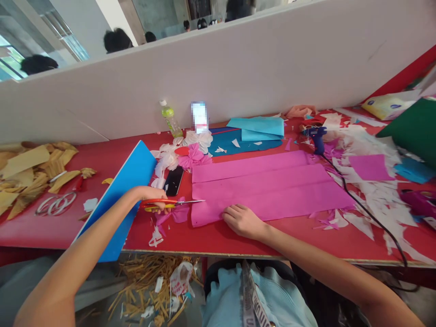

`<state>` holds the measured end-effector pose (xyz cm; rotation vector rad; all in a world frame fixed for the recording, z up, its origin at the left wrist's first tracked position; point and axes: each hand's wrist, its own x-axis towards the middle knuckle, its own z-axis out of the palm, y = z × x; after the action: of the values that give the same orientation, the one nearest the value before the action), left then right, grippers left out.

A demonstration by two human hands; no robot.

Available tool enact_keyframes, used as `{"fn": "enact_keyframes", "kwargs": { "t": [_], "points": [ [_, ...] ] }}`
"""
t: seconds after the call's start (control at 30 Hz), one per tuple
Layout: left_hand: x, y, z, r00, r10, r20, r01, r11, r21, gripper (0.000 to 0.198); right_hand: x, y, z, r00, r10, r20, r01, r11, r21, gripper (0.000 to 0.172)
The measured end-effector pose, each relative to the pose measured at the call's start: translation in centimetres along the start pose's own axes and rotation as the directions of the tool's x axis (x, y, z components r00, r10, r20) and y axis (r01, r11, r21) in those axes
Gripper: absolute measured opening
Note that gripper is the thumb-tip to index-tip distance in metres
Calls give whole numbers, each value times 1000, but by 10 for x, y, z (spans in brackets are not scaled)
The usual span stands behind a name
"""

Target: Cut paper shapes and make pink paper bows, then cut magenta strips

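My left hand (157, 195) is closed around the red and yellow handles of a pair of scissors (190, 201). The blades point right, over the left end of a bright pink sheet (252, 186) that looks like crepe paper. Long creases run along the sheet. My right hand (242, 220) has its fingers curled at the sheet's near edge, pinching or pressing it; the fingertips are partly hidden. Pink scraps (179, 213) lie under the scissors. Just beyond my left hand are a black phone (173, 180) and a pink paper flower (194, 156).
A blue board (119, 195) lies slanted under my left forearm. Along the partition stand a bottle (171, 119) and a lit phone (200, 117). To the right are a glue gun (317, 138) with a trailing cord and heaped white scraps (371, 209). Tan paper (41, 168) covers the left.
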<state>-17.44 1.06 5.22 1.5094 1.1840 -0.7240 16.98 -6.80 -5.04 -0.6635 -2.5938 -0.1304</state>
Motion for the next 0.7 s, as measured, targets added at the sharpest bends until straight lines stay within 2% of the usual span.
{"fn": "enact_keyframes", "kwargs": {
  "t": [0.13,0.33,0.5,0.57,0.7],
  "points": [
    [2,0,-3,1000,-2,-20,2,1000,31,31,0,0,-1,1000,-5,-8,5,1000,-9,25],
    [6,11,-8,1000,19,8,-19,1000,-3,32,0,0,-2,1000,-16,-24,15,1000,-19,26],
    [7,17,-10,1000,-9,-16,10,1000,25,24,1,-2,-3,1000,0,-12,0,1000,15,25],
    [7,16,-9,1000,-7,-19,8,999,54,20,1,-1,-5,999,36,13,-37,996,76,22],
    [7,15,-8,999,28,-20,-27,996,81,18,3,16,-11,976,200,91,-214,956,201,25]
  ]
}}
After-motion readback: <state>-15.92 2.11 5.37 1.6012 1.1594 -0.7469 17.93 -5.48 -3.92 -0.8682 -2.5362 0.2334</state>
